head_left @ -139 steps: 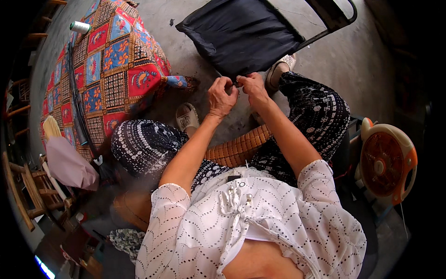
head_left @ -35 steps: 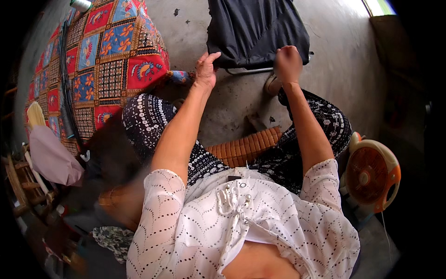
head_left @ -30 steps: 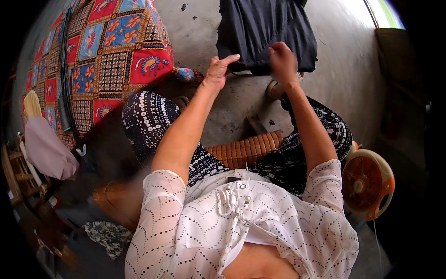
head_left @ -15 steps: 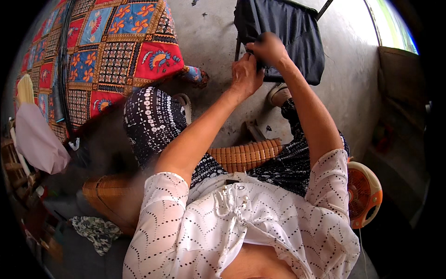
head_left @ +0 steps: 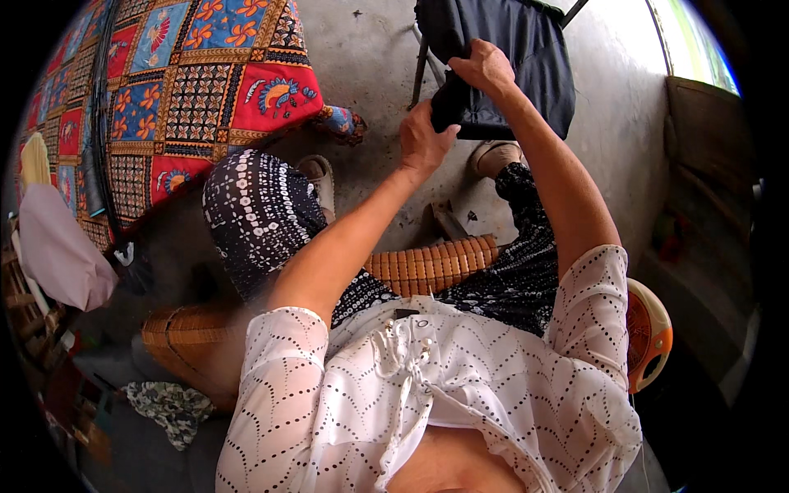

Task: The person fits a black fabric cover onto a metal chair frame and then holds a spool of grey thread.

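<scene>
Black cloth (head_left: 530,78) hangs over a thin dark metal frame (head_left: 421,70) ahead of me, smooth on the right and bunched along its left side. My left hand (head_left: 423,144) is at the cloth's near left corner, with its thumb showing and its fingers partly hidden at the bunched edge. Farther up, my right hand (head_left: 486,70) grips a fold near the cloth's left side, its fingers closed on it. Both forearms reach forward, a short stretch of cloth between the two hands.
To the left is a surface covered in red and blue patterned cloth (head_left: 197,103), with dark cords across it. A woven brown seat (head_left: 431,267) lies beneath me. An orange and white fan (head_left: 649,337) stands at right. Pale mauve fabric (head_left: 62,246) hangs at far left.
My hands, close together before, have moved apart: the right up and away, the left slightly down and left. More of the bunched black edge and the metal frame now shows.
</scene>
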Demonstrator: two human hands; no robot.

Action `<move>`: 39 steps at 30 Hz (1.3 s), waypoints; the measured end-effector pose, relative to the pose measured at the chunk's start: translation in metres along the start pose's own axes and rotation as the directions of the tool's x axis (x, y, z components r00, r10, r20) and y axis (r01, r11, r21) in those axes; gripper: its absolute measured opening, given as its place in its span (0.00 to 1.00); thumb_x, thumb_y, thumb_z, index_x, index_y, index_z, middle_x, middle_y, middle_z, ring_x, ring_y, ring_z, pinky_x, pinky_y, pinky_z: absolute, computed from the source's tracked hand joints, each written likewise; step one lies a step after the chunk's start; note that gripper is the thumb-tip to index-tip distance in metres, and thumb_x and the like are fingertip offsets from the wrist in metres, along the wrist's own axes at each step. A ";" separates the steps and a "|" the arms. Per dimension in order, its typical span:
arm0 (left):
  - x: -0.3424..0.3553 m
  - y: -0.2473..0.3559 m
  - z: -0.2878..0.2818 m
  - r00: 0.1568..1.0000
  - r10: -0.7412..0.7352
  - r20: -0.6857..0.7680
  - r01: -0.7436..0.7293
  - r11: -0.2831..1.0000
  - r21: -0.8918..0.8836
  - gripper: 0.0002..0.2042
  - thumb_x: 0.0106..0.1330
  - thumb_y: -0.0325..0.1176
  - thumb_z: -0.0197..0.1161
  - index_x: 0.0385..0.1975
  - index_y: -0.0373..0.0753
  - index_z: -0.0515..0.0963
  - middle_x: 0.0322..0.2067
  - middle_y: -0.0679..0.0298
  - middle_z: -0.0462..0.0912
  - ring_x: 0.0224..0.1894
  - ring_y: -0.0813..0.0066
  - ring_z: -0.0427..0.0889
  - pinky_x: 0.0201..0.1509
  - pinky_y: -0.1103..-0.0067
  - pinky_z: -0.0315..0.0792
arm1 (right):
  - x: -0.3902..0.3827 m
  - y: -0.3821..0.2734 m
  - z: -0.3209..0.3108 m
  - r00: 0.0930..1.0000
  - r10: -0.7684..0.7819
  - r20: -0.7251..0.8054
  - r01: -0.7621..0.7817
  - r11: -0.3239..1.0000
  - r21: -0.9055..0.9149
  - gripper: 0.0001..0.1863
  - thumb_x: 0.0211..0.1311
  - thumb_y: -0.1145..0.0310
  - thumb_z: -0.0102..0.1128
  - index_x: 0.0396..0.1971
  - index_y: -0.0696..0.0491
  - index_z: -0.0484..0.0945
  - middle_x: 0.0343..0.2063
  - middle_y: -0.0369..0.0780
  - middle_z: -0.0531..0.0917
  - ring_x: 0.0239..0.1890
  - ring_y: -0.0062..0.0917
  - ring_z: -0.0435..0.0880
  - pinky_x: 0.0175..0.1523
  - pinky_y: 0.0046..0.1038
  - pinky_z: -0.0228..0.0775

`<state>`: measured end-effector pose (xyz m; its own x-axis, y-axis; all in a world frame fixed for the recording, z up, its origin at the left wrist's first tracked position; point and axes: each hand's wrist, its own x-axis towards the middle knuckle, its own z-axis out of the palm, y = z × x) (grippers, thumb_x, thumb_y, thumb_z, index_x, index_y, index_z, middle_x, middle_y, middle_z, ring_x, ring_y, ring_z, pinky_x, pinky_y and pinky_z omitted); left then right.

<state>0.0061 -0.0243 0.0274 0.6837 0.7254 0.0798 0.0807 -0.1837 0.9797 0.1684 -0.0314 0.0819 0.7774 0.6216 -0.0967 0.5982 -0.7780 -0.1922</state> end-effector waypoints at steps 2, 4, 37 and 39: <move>-0.006 0.010 0.000 0.999 -0.027 -0.037 0.028 0.999 0.039 0.13 0.41 0.31 0.65 0.26 0.34 0.73 0.24 0.52 0.74 0.28 0.52 0.74 0.32 0.68 0.67 | -0.004 -0.004 -0.003 0.999 -0.027 0.022 0.027 1.000 -0.002 0.23 0.38 0.54 0.56 0.29 0.59 0.74 0.29 0.51 0.78 0.36 0.42 0.78 0.41 0.34 0.69; -0.010 0.025 0.001 0.997 -0.038 -0.071 0.048 0.989 0.137 0.12 0.43 0.34 0.65 0.22 0.33 0.73 0.22 0.53 0.75 0.26 0.55 0.75 0.30 0.69 0.67 | -0.006 -0.008 -0.003 0.999 -0.033 0.038 0.034 0.999 -0.013 0.22 0.38 0.55 0.56 0.29 0.59 0.74 0.30 0.51 0.78 0.36 0.41 0.78 0.41 0.34 0.69; 0.000 0.023 0.022 0.969 -0.243 0.035 0.226 0.940 0.255 0.19 0.46 0.42 0.68 0.24 0.28 0.75 0.23 0.56 0.80 0.24 0.70 0.76 0.31 0.77 0.69 | -0.052 0.242 -0.055 0.853 0.366 0.371 -0.522 0.620 0.586 0.20 0.48 0.60 0.62 0.35 0.60 0.74 0.29 0.39 0.76 0.32 0.23 0.74 0.35 0.24 0.69; 0.001 0.024 0.018 0.970 -0.239 0.047 0.223 0.948 0.228 0.19 0.47 0.42 0.67 0.24 0.28 0.75 0.23 0.56 0.80 0.24 0.70 0.76 0.32 0.77 0.69 | -0.052 0.241 -0.059 0.872 0.274 0.405 -0.477 0.662 0.579 0.21 0.47 0.60 0.63 0.37 0.59 0.74 0.29 0.37 0.76 0.32 0.20 0.74 0.35 0.22 0.69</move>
<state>0.0215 -0.0399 0.0475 0.6780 0.7161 -0.1658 0.3941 -0.1637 0.9044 0.2841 -0.2567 0.0981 0.7634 0.3657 -0.5325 -0.0875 -0.7582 -0.6461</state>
